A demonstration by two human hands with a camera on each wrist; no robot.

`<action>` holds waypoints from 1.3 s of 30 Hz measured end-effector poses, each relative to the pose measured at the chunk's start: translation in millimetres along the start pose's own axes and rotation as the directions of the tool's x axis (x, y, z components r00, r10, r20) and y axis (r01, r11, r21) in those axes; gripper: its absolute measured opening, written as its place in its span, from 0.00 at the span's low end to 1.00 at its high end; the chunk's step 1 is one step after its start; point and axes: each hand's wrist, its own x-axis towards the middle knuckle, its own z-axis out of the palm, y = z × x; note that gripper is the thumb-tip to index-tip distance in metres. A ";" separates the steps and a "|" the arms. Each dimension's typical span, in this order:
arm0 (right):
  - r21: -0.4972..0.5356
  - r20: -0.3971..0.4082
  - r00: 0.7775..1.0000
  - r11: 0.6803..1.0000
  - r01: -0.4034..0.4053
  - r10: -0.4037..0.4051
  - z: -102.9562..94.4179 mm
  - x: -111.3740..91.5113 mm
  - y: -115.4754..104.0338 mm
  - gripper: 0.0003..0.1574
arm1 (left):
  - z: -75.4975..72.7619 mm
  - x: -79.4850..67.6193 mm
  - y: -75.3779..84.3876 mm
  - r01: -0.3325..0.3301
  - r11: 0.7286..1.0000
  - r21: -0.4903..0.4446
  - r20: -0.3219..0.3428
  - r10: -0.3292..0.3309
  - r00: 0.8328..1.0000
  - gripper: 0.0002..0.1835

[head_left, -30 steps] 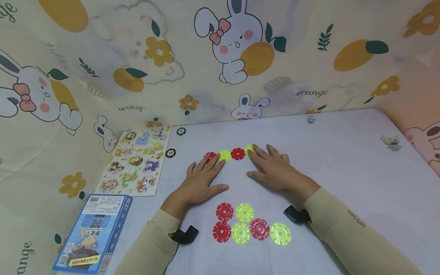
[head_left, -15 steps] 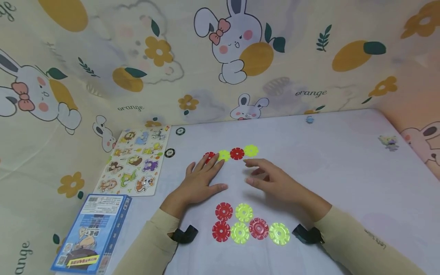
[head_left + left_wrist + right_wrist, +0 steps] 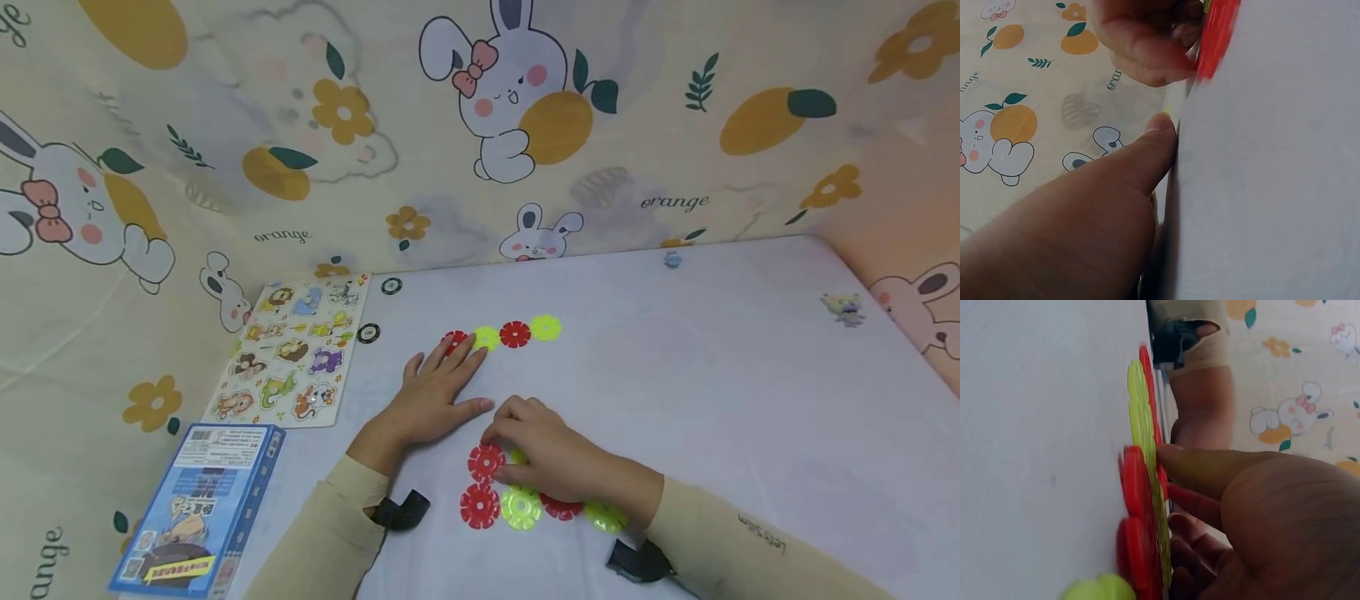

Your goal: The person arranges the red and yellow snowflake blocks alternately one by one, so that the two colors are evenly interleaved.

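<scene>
My left hand (image 3: 431,400) lies flat, fingers spread, its fingertips over a red notched plastic disc (image 3: 455,337) and at a lime disc (image 3: 487,337) in the far row. Another red disc (image 3: 515,334) and a lime one (image 3: 546,327) continue that row to the right. Closer in, my right hand (image 3: 551,450) pinches the upper red disc (image 3: 486,462) of the near group by its edge, between thumb and index finger. Below it lie a red disc (image 3: 480,506) and a lime disc (image 3: 521,507). My right hand partly hides the other discs of this group.
On the left lie a sheet of animal stickers (image 3: 288,350) and a blue box (image 3: 198,508). Two black-and-white round chips (image 3: 392,286) sit beside the sheet. A small blue piece (image 3: 672,260) and a small figure (image 3: 843,308) are at the far right. Printed cloth walls (image 3: 465,225) border the table.
My right hand has left the far row's lime disc and come back toward me to the near group, where it has taken hold of the upper red disc. The left hand stays in place.
</scene>
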 end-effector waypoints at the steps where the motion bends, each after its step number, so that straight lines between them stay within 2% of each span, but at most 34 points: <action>1: 0.009 -0.007 1.000 1.000 -0.001 0.001 0.3 0.4 -0.9 0.29 | -0.4 -0.1 0.2 0.001 1.000 -0.002 0.000 -0.001 1.000 0.44; 3: 0.067 -0.004 1.000 0.998 -0.013 0.014 0.2 0.4 -1.3 0.25 | -1.1 -0.3 0.5 0.003 1.000 -0.008 0.002 -0.003 1.000 0.45; 5: 0.181 0.012 0.999 0.983 -0.034 0.032 -2.3 -0.5 -0.5 0.22 | -1.3 -0.4 0.5 0.004 1.000 -0.012 0.004 -0.004 1.000 0.45; 9: 0.412 0.004 0.995 0.907 -0.089 0.096 -14.2 -3.0 5.8 0.14 | -0.6 0.7 0.7 0.006 1.000 -0.014 0.004 -0.006 1.000 0.45; 13: 0.501 -0.094 0.976 0.857 -0.125 0.197 -34.4 -5.3 25.3 0.11 | 0.0 1.2 1.1 0.016 1.000 -0.015 0.011 -0.015 1.000 0.45; 15: 0.521 -0.143 0.952 0.839 -0.158 0.269 -45.3 -6.9 42.3 0.11 | 0.1 1.0 1.3 0.018 1.000 -0.018 0.017 -0.018 1.000 0.45; 17: 0.530 -0.190 0.920 0.824 -0.198 0.344 -55.7 -9.0 61.9 0.11 | 0.1 0.8 1.6 0.021 1.000 -0.022 0.020 -0.021 1.000 0.45; 21: 0.585 -0.255 0.830 0.763 -0.276 0.496 -70.6 -13.6 97.4 0.14 | 0.2 0.5 1.7 0.021 1.000 -0.023 0.023 -0.020 1.000 0.44; 23: 0.626 -0.278 0.789 0.727 -0.284 0.547 -74.6 -15.1 108.2 0.17 | 0.4 0.6 1.3 0.021 1.000 -0.018 0.022 -0.020 1.000 0.44; 26: 0.656 -0.301 0.756 0.701 -0.279 0.582 -77.4 -16.1 115.7 0.24 | 0.0 0.2 1.0 0.020 1.000 -0.014 0.020 -0.020 1.000 0.44; 27: 0.646 -0.305 0.752 0.707 -0.288 0.585 -77.9 -16.3 115.9 0.26 | -0.1 0.2 0.9 0.019 1.000 -0.013 0.020 -0.019 1.000 0.44; 29: 0.579 -0.317 0.761 0.751 -0.318 0.566 -78.1 -16.4 114.6 0.29 | -0.3 0.3 0.6 0.019 1.000 -0.013 0.020 -0.018 1.000 0.44; 32: 0.379 -0.322 0.813 0.853 -0.359 0.485 -77.3 -15.7 110.2 0.33 | 0.0 0.6 0.3 0.019 1.000 -0.013 0.023 -0.018 1.000 0.45; 34: 0.198 -0.304 0.856 0.907 -0.372 0.417 -75.1 -14.6 108.4 0.38 | 0.3 0.6 0.2 0.019 1.000 -0.013 0.022 -0.018 1.000 0.45; 36: 0.042 -0.264 0.893 0.929 -0.368 0.365 -72.7 -13.4 107.4 0.42 | 0.6 0.5 0.1 0.019 1.000 -0.014 0.020 -0.019 1.000 0.45; 39: -0.116 -0.229 0.914 0.924 -0.366 0.333 -69.3 -11.9 107.1 0.46 | 0.9 0.8 0.1 0.016 1.000 -0.017 0.014 -0.015 1.000 0.45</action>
